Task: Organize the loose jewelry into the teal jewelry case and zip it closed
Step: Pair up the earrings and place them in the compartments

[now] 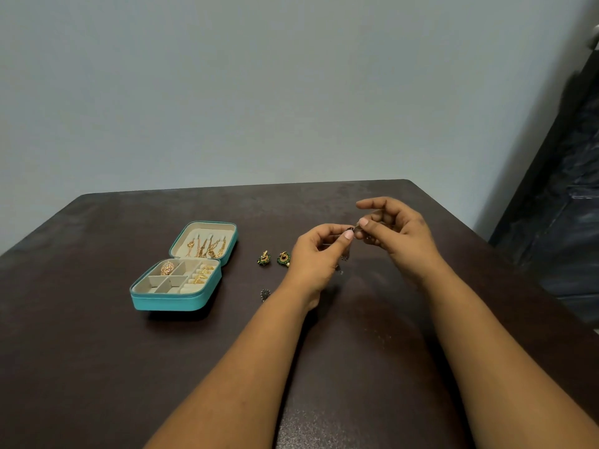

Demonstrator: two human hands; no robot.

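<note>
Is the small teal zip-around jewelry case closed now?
No, the teal jewelry case lies open, its lid folded back with gold chains inside.

Matt dark table (97, 335) – teal case (168, 302) smooth outside, cream lining soft-looking – shiny gold-coloured jewelry (204, 247)

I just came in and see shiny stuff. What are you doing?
A person is putting jewelry away. Both hands, left hand and right hand, pinch a small dark earring above the table. The teal jewelry case lies open, partly filled with gold pieces. Two green-and-gold earrings lie loose on the table.
</note>
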